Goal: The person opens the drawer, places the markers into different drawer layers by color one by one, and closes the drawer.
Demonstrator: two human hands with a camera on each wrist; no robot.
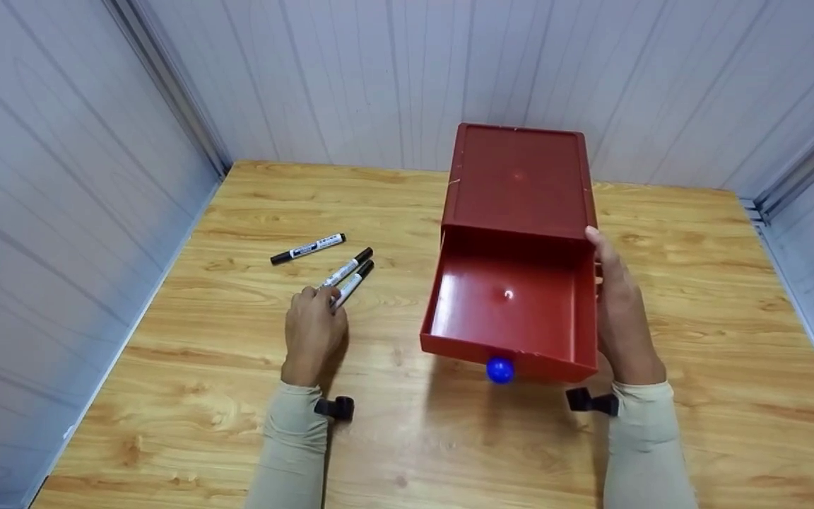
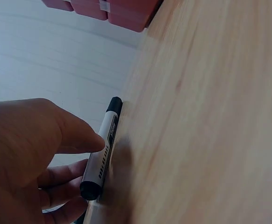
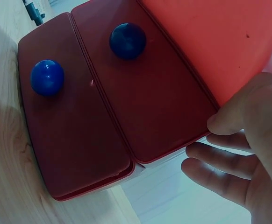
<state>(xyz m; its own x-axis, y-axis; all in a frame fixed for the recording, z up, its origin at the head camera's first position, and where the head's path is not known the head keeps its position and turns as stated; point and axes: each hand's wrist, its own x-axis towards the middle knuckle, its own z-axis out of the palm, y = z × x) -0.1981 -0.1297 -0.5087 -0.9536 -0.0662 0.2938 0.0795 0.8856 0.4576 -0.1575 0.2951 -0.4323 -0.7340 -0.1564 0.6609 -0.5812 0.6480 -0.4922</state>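
Observation:
My left hand pinches a white whiteboard marker with black ends between thumb and fingers, low over the tabletop. Close beside it in the head view lies another such marker, partly covered by the hand. A third marker lies farther back. To the right stands a red drawer cabinet with its top drawer pulled out and nothing visible inside. My right hand is at the cabinet's right side, thumb against its edge, fingers fairly straight.
Lower drawer fronts with blue round knobs show closed in the right wrist view. The open drawer's blue knob juts toward me. Pale panel walls enclose the wooden table at the back and sides.

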